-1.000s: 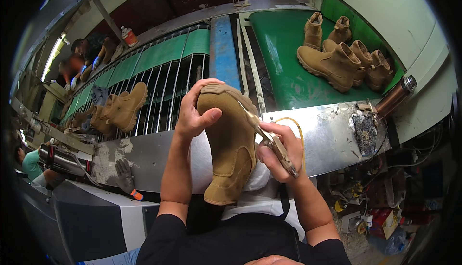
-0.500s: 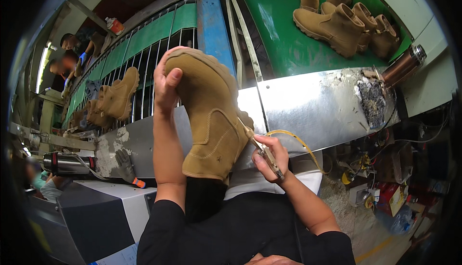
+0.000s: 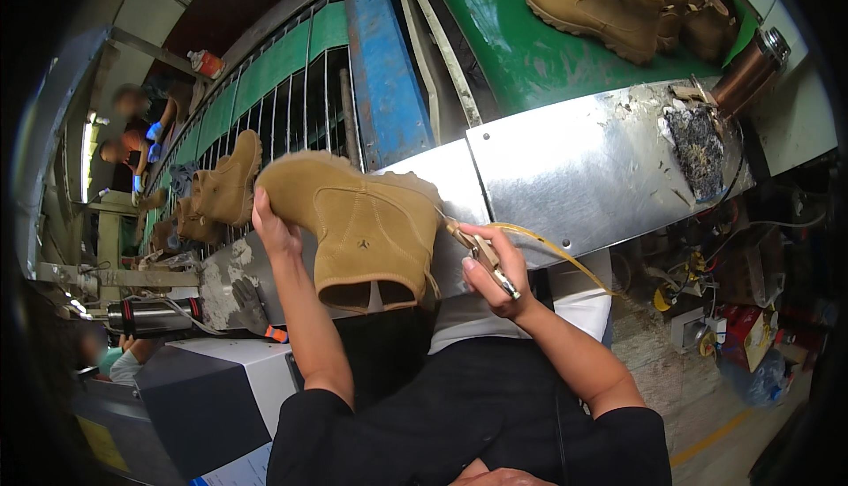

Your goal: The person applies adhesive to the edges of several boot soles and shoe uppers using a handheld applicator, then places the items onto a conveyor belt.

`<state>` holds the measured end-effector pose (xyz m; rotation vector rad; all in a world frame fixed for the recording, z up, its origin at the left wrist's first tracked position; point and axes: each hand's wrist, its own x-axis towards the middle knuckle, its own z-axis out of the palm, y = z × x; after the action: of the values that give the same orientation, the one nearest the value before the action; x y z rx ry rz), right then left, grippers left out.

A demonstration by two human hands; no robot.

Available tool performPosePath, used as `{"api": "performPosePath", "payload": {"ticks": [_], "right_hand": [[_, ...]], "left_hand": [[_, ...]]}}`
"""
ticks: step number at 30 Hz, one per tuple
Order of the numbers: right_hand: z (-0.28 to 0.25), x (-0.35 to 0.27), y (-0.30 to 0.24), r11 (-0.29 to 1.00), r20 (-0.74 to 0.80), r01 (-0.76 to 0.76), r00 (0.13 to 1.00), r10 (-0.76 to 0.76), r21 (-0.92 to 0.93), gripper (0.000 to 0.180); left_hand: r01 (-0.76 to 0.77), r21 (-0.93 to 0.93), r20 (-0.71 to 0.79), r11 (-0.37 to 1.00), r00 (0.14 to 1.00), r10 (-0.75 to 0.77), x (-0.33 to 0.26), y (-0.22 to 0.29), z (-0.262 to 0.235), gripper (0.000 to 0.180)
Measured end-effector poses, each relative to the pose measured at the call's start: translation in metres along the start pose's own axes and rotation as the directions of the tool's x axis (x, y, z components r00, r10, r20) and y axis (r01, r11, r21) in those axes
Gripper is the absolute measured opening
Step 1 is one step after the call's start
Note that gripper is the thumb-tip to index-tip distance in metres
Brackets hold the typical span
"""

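A tan ankle boot (image 3: 367, 221) hangs in front of me, toe to the left, sole up and shaft opening toward me. My left hand (image 3: 277, 228) is closed round its toe, with the fingers partly hidden behind it. In my right hand (image 3: 502, 272) is a small metal air blow gun (image 3: 484, 256) with a yellow hose (image 3: 556, 250). The gun's thin nozzle points at the heel edge of the boot, beside the sole. Whether the tip touches the boot, I cannot tell.
A metal ledge (image 3: 565, 168) runs across behind the boot. Several tan boots (image 3: 605, 9) stand on a green belt (image 3: 495, 45) at the far right; more boots (image 3: 228, 181) stand left, by a barred rack. A copper flask (image 3: 751, 71), grey glove (image 3: 250, 305) and steel thermos (image 3: 150, 314) lie about.
The boot has turned from toe-up to toe-left and now shows its shaft opening. My left hand has come down with the toe, while my right hand keeps the air blow gun at the heel.
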<state>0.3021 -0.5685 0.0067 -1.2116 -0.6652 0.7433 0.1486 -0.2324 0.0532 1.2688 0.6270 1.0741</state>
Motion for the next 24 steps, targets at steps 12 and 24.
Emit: {"api": "performPosePath", "payload": {"ticks": [12, 24], "right_hand": [[0.025, 0.029, 0.002, 0.998, -0.007, 0.058, 0.998, -0.058, 0.015, 0.043], [0.031, 0.027, 0.009, 1.000, -0.006, 0.023, 1.000, -0.023, 0.008, 0.044]], "left_hand": [[0.433, 0.089, -0.294, 0.897, 0.872, -0.392, -0.133, 0.012, -0.078, 0.047], [0.784, 0.236, 0.004, 0.574, 0.590, -0.807, -0.220, 0.038, -0.021, 0.058]]}}
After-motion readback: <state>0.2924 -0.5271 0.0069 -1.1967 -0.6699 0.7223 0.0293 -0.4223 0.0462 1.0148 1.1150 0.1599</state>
